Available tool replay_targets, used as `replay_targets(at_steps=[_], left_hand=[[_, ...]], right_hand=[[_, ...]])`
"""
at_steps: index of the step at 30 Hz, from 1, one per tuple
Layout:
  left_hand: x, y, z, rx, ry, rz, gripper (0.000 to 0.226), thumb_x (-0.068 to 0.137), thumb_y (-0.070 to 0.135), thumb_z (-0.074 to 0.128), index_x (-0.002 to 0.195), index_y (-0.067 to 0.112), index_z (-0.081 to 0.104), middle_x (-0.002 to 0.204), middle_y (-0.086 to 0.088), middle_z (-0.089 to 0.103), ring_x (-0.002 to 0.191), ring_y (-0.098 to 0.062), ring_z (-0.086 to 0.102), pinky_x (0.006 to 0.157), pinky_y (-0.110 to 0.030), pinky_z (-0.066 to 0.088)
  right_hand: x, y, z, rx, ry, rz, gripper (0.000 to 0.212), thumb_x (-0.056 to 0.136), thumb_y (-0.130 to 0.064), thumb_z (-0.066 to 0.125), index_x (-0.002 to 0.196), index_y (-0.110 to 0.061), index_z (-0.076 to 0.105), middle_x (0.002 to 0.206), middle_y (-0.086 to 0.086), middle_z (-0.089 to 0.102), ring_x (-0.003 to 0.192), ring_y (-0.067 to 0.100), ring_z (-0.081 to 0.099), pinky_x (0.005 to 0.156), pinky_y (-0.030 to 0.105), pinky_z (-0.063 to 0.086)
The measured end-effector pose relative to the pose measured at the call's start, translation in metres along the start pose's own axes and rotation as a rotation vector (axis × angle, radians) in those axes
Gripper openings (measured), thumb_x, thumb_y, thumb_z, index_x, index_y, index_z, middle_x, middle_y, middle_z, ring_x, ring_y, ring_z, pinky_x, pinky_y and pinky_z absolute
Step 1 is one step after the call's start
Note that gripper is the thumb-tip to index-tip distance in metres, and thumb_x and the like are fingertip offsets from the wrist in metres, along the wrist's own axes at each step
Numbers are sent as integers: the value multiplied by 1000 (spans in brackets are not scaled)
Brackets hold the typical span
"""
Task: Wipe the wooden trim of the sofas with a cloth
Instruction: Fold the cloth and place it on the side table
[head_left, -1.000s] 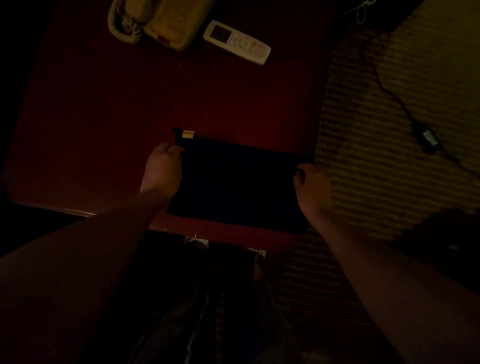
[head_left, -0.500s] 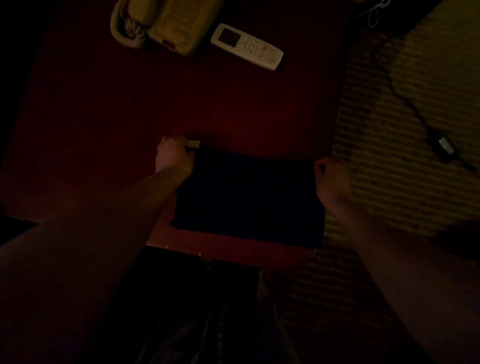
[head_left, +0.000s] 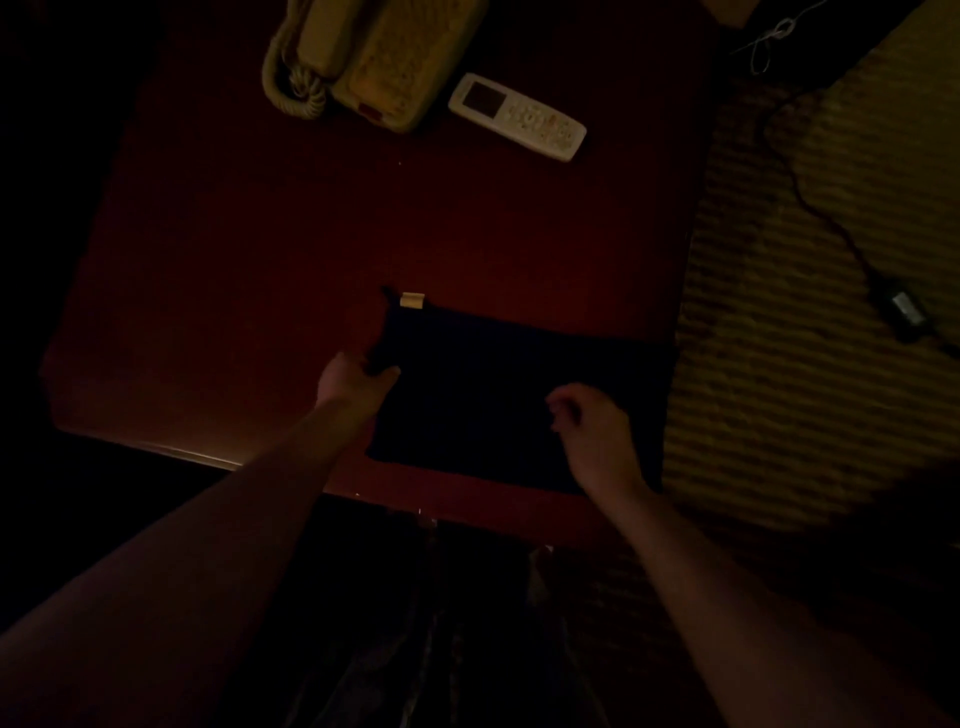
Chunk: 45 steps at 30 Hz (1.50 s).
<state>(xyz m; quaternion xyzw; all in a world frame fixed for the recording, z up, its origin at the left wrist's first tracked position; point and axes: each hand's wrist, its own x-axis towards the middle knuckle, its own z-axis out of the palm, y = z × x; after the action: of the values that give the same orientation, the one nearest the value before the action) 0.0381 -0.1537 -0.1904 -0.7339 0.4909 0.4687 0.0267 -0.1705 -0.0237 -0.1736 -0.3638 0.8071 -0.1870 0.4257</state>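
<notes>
Head view: we look down on a dim red table (head_left: 291, 270) with our cloth (head_left: 498, 395) spread flat on it, the landmark for all below.
Cloth: dark, lying on the table's near right part, its right edge at the table's right edge; pale tag (head_left: 412, 301) at its far left corner.
Left hand (head_left: 356, 382): at the cloth's left edge, thumb and fingers pinching that edge.
Right hand (head_left: 592, 431): over the cloth's right half, fingers loosely curled, holding nothing (contact with the fabric we cannot tell).
Handling: we judge it soft, light and limp; best gathered by an edge or bunched mid-cloth.
Room: bare tabletop beyond the cloth and to its left; phone (head_left: 374, 57) and remote (head_left: 517, 117) well beyond it; striped upholstery (head_left: 810, 332) with a cable (head_left: 826, 218) right of it.
</notes>
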Motion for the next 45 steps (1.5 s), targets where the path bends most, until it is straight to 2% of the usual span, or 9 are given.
replay_targets(at_steps=[9, 13, 16, 19, 23, 30, 36, 42, 45], left_hand=[[-10, 41, -16, -80, -399, 109, 36, 93, 11, 57, 127, 19, 48, 113, 4, 52, 94, -12, 57, 63, -23, 50], [-28, 47, -12, 6, -417, 300, 19, 94, 6, 50, 108, 17, 58, 103, -1, 60, 87, -16, 61, 69, -28, 51], [-47, 48, -2, -62, -446, 409, 11, 95, 10, 51, 95, 16, 60, 91, 0, 61, 78, -14, 59, 66, -26, 48], [-51, 42, 12, -6, -440, 378, 32, 92, 12, 58, 124, 13, 52, 111, -1, 56, 101, -17, 57, 83, -32, 52], [-46, 24, 26, 444, -476, 343, 18, 94, 17, 54, 107, 5, 57, 78, 1, 52, 63, -9, 49, 44, -11, 35], [-95, 35, 55, 324, -444, 514, 26, 98, 13, 46, 121, 2, 54, 107, -10, 58, 93, -23, 58, 61, -16, 42], [-116, 63, 121, 365, -447, 605, 26, 98, 16, 45, 116, -2, 49, 110, -21, 59, 95, -33, 58, 67, -31, 40], [-126, 67, 159, 365, -484, 683, 28, 97, 14, 45, 122, 2, 43, 108, -19, 60, 83, -26, 56, 59, -31, 41], [-122, 63, 168, 378, -483, 688, 38, 97, 16, 46, 134, 6, 42, 122, -17, 57, 106, -32, 57, 82, -36, 49]], right_hand=[[22, -56, 41, 606, -160, 179, 21, 100, -24, 40, 98, -13, 58, 87, 1, 58, 75, 12, 57, 71, 24, 48], [44, -84, 12, 502, -338, 172, 62, 86, -64, 44, 129, -19, 49, 120, -4, 55, 101, 12, 56, 87, 32, 52], [52, -100, 4, 389, -457, 131, 55, 88, -57, 49, 132, -23, 47, 131, -11, 45, 108, 12, 54, 91, 35, 51], [59, -96, 5, 293, -313, 115, 22, 97, -26, 50, 115, -15, 55, 119, 5, 57, 102, 20, 58, 91, 41, 52], [60, -81, 0, 414, -206, 243, 14, 99, -19, 44, 108, -13, 53, 115, 9, 58, 96, 19, 58, 87, 38, 53], [62, -48, -34, 477, -118, 270, 7, 96, -18, 51, 98, -15, 57, 107, 6, 60, 91, 18, 60, 80, 34, 53], [61, -8, -73, 565, 5, 363, 60, 87, -27, 65, 139, -12, 40, 129, 7, 52, 110, 25, 57, 93, 42, 50], [60, 32, -95, 504, 84, 401, 47, 94, -16, 56, 137, -6, 40, 132, 14, 50, 112, 26, 53, 92, 35, 47], [58, 42, -96, 409, 114, 384, 36, 95, -14, 52, 130, -4, 49, 128, 14, 53, 113, 28, 54, 92, 36, 47]])
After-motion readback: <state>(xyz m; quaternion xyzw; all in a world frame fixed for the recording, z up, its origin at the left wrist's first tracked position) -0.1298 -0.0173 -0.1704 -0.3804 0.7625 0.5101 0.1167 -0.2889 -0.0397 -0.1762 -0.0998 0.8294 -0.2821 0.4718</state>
